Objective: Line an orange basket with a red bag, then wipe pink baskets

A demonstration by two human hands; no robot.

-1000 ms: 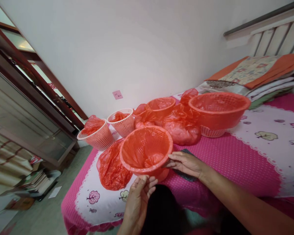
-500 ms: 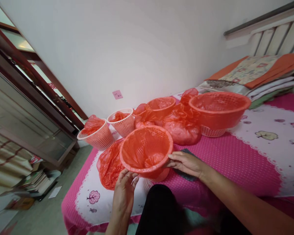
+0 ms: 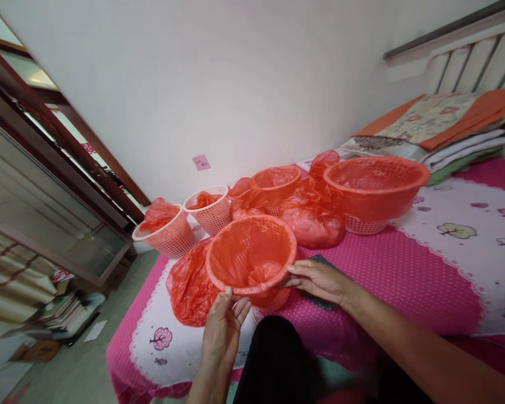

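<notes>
In front of me stands a round lattice basket (image 3: 252, 224) lined with a thin red plastic bag (image 3: 250, 264), whose edge is folded outward over the rim. At the near rim, my left hand (image 3: 226, 322) pinches the bag's edge, thumb on top and fingers underneath. My right hand (image 3: 317, 279) grips the bag at the right side of the rim, with its fingertips partly hidden. A loose crumpled red bag (image 3: 191, 283) lies against the basket's left side. Just behind it to the right is a filled red bag (image 3: 313, 224).
Behind are two pale baskets (image 3: 172, 238) with red bags inside, another bag-covered basket (image 3: 276, 178), and a large one (image 3: 376, 191) at right. A dark flat cloth-like item (image 3: 320, 300) lies under my right hand. Folded bedding (image 3: 441, 123) is stacked on the pink bed (image 3: 425, 269).
My left hand has slid slightly right along the near rim, and its thumb now lies over the edge. My right hand and the basket have hardly moved.
</notes>
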